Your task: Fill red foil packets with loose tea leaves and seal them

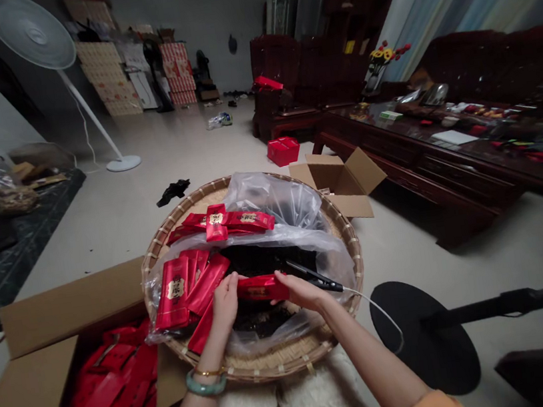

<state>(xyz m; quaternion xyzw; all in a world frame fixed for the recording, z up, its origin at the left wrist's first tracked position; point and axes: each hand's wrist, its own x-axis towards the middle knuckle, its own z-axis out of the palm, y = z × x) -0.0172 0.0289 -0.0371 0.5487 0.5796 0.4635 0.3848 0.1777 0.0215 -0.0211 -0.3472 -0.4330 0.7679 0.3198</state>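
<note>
Between my two hands lies a red packet [262,288] with a printed label, held sideways over the basket. My left hand [225,301] is closed on its left end. The right end is pinched by my right hand [300,290]. Beneath it, dark loose contents [260,318] lie in a clear plastic bag [278,196] inside a round woven basket [351,233]. Just right of my right hand rests a black corded tool with two long arms [331,284]. More red packets [175,291] are piled at the basket's left, and others [216,223] lie along its far side.
An open cardboard box [50,389] full of red packets [113,387] stands at the left. Another open box [363,174] sits beyond the basket. A black round stand base [424,337] is at the right. A low wooden table [411,157] and a white fan [123,164] stand farther off.
</note>
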